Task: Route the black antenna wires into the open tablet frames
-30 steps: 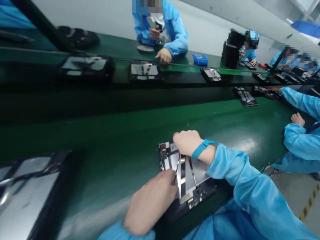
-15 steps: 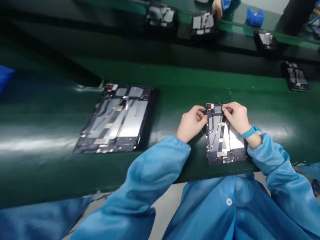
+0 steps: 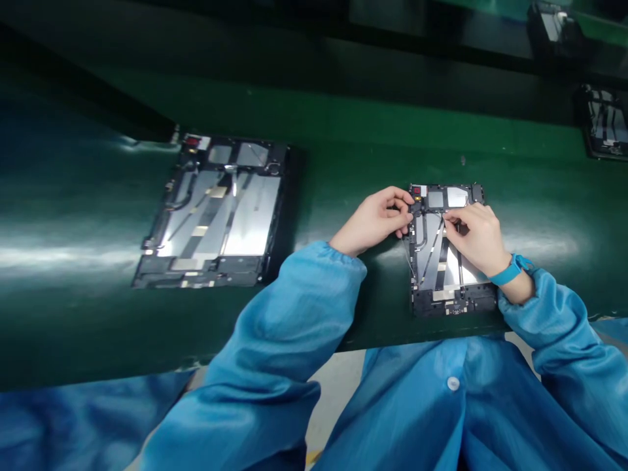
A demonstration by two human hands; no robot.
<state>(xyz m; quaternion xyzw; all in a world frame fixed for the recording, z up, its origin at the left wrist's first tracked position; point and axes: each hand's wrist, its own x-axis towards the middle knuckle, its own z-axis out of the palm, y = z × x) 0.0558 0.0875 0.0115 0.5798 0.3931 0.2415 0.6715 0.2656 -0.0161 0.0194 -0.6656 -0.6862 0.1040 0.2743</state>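
Observation:
An opened tablet (image 3: 426,261) lies flat on the green bench, its silver plates, black frame and dark ribbon cables exposed. At its upper left edge, my left hand (image 3: 377,219) is closed with thumb and fingers curled in. A thin cable (image 3: 408,256) comes out below those fingers and loops down beside the tablet's left side. My right hand (image 3: 475,237) rests over the tablet's upper right part. Its thumb and index finger pinch at a spot just under the upper silver plates; what they hold is too small to make out.
A second opened tablet (image 3: 220,216) lies to the left on the green bench (image 3: 333,157). Farther back at the right are another opened tablet (image 3: 608,121) and a dark device (image 3: 557,29) on the raised section. A dark bar (image 3: 88,85) slants in from the upper left.
My right hand has shifted from the tablet's top edge down toward its middle. The thin cable now shows under my left hand. The view has tilted, so the far devices sit higher or are out of sight.

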